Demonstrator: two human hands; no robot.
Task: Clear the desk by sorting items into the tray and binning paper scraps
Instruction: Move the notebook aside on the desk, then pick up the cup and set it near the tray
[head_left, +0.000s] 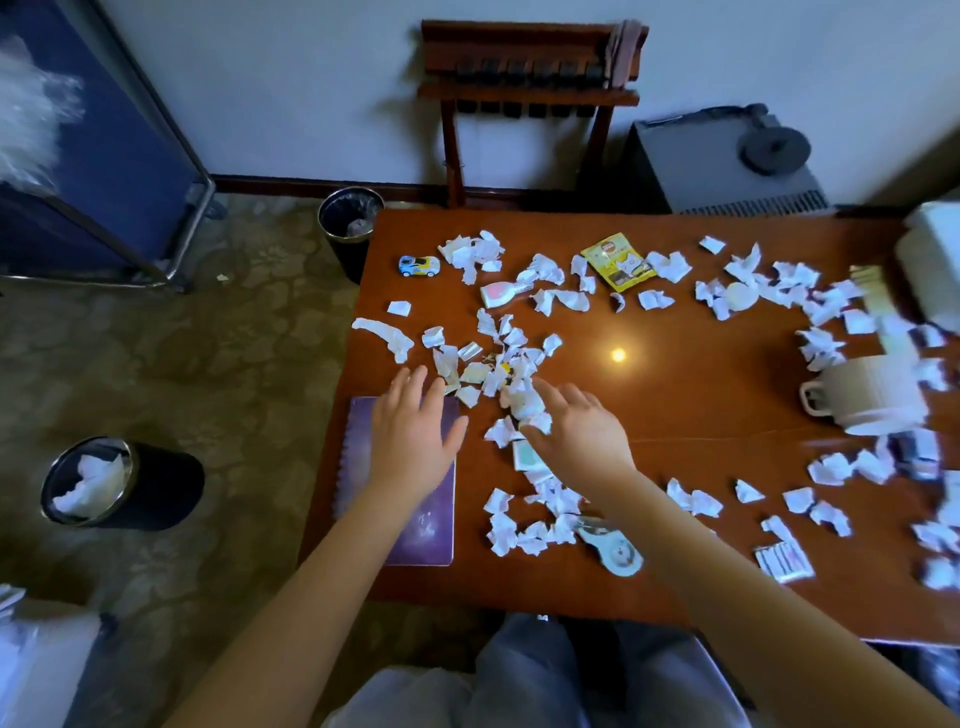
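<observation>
Several torn white paper scraps (498, 358) lie scattered over the brown wooden desk (691, 395). My left hand (413, 436) hovers flat with fingers spread over the top of a purple spiral notebook (421, 525), its fingertips at the edge of a scrap pile. My right hand (582, 431) is open, palm down, with its fingers resting on scraps in the same pile. A black bin (88, 483) on the floor at the left holds crumpled paper. A second black bin (350, 215) stands at the desk's far left corner. No tray is clearly visible.
On the desk are a small toy car (418, 265), a yellow packet (618, 261), a beige cup with a handle (867, 395), a white tape dispenser (615, 551) and a small striped pack (784, 561). A wooden rack (530, 78) and grey box (722, 166) stand behind.
</observation>
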